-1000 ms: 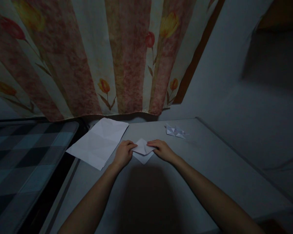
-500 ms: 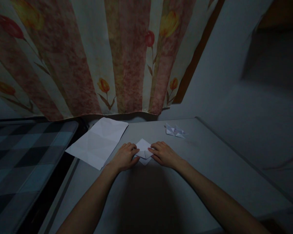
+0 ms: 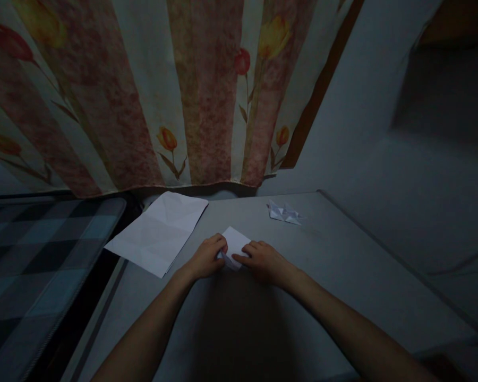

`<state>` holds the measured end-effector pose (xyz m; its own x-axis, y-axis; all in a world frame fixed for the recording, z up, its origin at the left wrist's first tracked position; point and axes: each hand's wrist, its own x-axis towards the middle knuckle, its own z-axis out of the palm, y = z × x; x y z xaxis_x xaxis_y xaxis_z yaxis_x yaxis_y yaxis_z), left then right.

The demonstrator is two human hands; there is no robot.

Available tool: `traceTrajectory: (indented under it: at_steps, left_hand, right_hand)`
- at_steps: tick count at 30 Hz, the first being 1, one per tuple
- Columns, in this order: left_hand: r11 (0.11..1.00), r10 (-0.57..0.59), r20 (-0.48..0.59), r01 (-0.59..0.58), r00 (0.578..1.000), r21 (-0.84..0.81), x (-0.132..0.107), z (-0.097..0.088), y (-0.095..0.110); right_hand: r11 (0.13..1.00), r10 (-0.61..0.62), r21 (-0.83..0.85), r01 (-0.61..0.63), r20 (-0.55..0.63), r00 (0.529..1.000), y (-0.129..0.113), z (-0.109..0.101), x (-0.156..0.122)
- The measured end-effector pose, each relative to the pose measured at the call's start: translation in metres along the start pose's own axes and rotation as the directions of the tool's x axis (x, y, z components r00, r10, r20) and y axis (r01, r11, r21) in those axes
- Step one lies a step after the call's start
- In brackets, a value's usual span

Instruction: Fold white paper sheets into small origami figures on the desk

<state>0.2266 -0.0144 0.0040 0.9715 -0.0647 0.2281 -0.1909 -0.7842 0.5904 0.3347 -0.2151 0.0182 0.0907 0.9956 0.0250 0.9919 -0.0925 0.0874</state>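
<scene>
A small folded piece of white paper (image 3: pixel 236 240) lies on the pale table between my two hands. My left hand (image 3: pixel 209 255) pinches its left side, the thumb at a lower fold that stands up slightly. On the right, my right hand (image 3: pixel 263 260) has its fingers closed on the right edge, with one finger reaching across the lower part. The fingers partly cover the paper's side corners. Beyond my right hand sits a folded paper shape with pointed tips (image 3: pixel 285 213).
Creased white sheets (image 3: pixel 159 233) lie at the table's left edge. A checked mattress (image 3: pixel 43 265) is to the left, past a dark gap. Behind the table (image 3: pixel 342 286) hang a striped tulip curtain (image 3: pixel 143 95) and a plain wall (image 3: pixel 354 132).
The lower flap of the paper, folded flat before, now stands partly up near my left thumb. My right hand has shifted slightly down, its finger farther across the paper.
</scene>
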Motion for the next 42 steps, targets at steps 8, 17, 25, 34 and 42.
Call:
traceTrajectory:
  at_steps: [8, 17, 25, 34, 42]
  left_hand:
    - [1.000, -0.013, -0.063, 0.013, 0.998, -0.003, -0.001, 0.004, -0.003]
    - [0.976, 0.065, 0.043, -0.072, 0.997, 0.207, -0.005, 0.005, -0.006]
    - [0.998, 0.040, -0.017, -0.040, 0.999, 0.044, 0.000, 0.003, -0.007]
    - [0.980, -0.190, -0.285, 0.197, 0.939, -0.005, 0.007, 0.009, -0.013]
    - [0.879, -0.137, -0.205, 0.214, 0.969, 0.426, 0.007, 0.012, -0.011]
  right_hand:
    - [0.983, 0.051, 0.184, -0.030, -0.115, 0.992, 0.010, 0.011, -0.004]
    - [0.912, 0.275, 0.374, -0.171, -0.244, 0.930, 0.030, 0.022, -0.005]
    - [0.895, 0.304, 0.409, -0.177, -0.271, 0.913, 0.034, 0.021, 0.002]
    - [0.836, 0.471, 0.398, -0.377, -0.171, 0.865, 0.030, 0.017, 0.019]
    - [0.808, 0.565, 0.278, -0.520, -0.114, 0.817, 0.022, 0.016, 0.034]
